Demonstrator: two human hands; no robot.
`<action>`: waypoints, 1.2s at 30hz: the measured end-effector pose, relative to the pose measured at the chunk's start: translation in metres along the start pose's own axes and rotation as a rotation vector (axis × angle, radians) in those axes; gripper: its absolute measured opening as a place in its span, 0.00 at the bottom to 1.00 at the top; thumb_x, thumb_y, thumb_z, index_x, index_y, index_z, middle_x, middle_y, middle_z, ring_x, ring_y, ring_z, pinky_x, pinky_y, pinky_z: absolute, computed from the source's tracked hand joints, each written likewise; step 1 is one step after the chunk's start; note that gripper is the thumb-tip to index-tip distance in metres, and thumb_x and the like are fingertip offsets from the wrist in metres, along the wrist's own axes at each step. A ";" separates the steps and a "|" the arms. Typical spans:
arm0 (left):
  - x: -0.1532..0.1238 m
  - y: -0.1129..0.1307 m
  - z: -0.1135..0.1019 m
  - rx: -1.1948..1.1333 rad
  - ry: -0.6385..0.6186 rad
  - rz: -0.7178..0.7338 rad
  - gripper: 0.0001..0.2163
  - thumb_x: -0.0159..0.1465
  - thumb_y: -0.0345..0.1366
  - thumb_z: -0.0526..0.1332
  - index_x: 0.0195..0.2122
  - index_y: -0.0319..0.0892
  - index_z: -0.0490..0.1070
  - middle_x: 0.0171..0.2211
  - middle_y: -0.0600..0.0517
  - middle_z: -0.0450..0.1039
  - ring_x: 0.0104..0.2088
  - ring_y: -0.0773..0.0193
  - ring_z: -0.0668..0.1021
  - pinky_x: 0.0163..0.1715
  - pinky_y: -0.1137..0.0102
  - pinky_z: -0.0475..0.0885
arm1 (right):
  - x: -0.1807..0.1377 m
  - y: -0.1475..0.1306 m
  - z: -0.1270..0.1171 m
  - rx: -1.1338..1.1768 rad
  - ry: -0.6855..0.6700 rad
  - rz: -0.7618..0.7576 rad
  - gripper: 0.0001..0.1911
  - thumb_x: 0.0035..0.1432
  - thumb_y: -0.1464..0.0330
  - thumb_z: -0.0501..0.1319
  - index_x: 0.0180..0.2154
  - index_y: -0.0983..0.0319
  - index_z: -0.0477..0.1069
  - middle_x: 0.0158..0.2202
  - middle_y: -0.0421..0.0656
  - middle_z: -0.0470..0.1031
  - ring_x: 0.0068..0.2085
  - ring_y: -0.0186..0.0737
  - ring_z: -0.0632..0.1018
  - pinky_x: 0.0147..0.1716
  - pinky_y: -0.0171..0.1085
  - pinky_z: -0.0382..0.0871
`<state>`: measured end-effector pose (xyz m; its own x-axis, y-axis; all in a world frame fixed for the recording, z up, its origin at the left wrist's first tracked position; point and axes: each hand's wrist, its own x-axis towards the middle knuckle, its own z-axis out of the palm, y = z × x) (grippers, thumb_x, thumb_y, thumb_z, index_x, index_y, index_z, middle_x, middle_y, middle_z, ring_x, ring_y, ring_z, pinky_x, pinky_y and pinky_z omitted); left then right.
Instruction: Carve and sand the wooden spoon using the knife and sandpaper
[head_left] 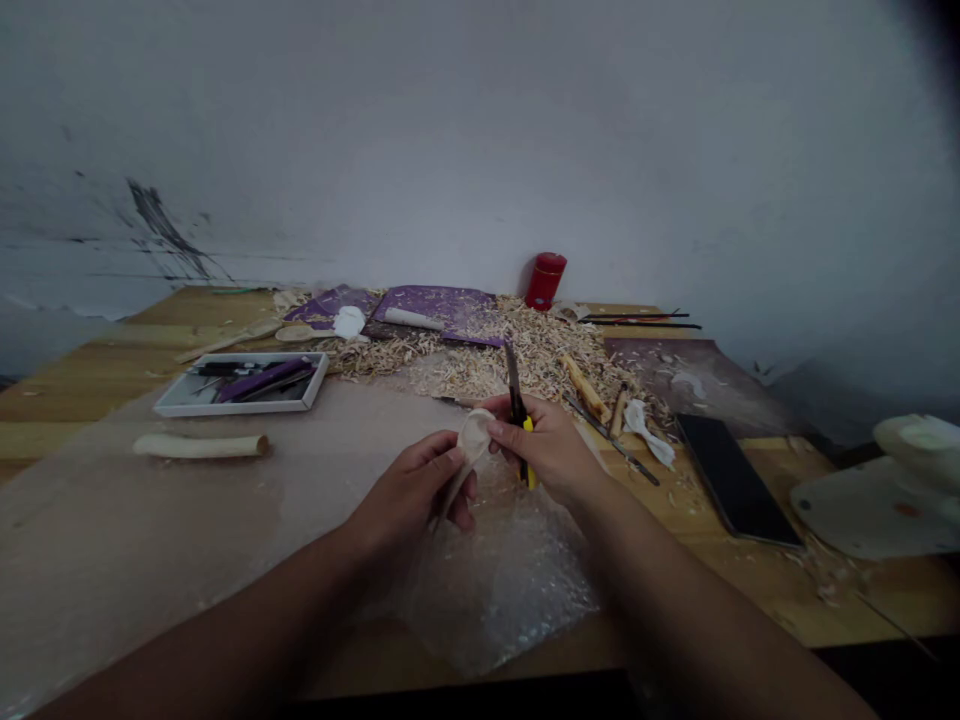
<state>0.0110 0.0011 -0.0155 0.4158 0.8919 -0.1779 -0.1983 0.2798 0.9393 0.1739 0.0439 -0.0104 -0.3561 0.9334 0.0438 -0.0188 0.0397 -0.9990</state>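
A pale wooden spoon is held over the middle of the table, its bowl up and its handle slanting down to the left. My left hand is closed around the neck and handle of the spoon. My right hand grips a utility knife with a black and yellow body, its dark blade pointing up and away. The thumb and fingers of that same hand also touch the right rim of the spoon's bowl. Below both hands lies clear bubble wrap.
Wood shavings heap along the back, beside purple sandpaper and a red tin. A white tray of tools and a peeled stick lie left. Rightward are a thin file, a phone and a lamp base.
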 end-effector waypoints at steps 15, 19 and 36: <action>-0.005 0.015 0.000 -0.378 0.154 0.139 0.05 0.59 0.34 0.51 0.32 0.38 0.61 0.24 0.54 0.63 0.20 0.73 0.65 0.23 0.72 0.64 | -0.001 -0.030 -0.007 -0.538 -0.018 -0.096 0.16 0.52 0.59 0.54 0.41 0.60 0.66 0.26 0.37 0.64 0.22 0.27 0.63 0.20 0.29 0.56; -0.003 0.015 -0.002 -0.381 0.234 0.149 0.03 0.57 0.33 0.54 0.31 0.39 0.61 0.27 0.54 0.64 0.22 0.72 0.67 0.27 0.70 0.65 | 0.007 -0.029 0.003 -0.483 -0.037 -0.097 0.15 0.50 0.61 0.57 0.39 0.60 0.66 0.24 0.35 0.63 0.20 0.26 0.62 0.19 0.29 0.55; 0.008 0.003 -0.018 0.108 0.190 0.262 0.10 0.54 0.36 0.58 0.37 0.40 0.64 0.29 0.53 0.67 0.25 0.71 0.69 0.25 0.73 0.65 | 0.002 -0.002 0.018 -0.324 -0.133 -0.123 0.18 0.45 0.67 0.62 0.41 0.60 0.68 0.26 0.36 0.67 0.27 0.29 0.67 0.26 0.30 0.60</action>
<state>-0.0023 0.0159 -0.0195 0.1884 0.9816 0.0321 -0.1768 0.0017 0.9842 0.1565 0.0396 -0.0078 -0.4880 0.8611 0.1426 0.2200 0.2795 -0.9346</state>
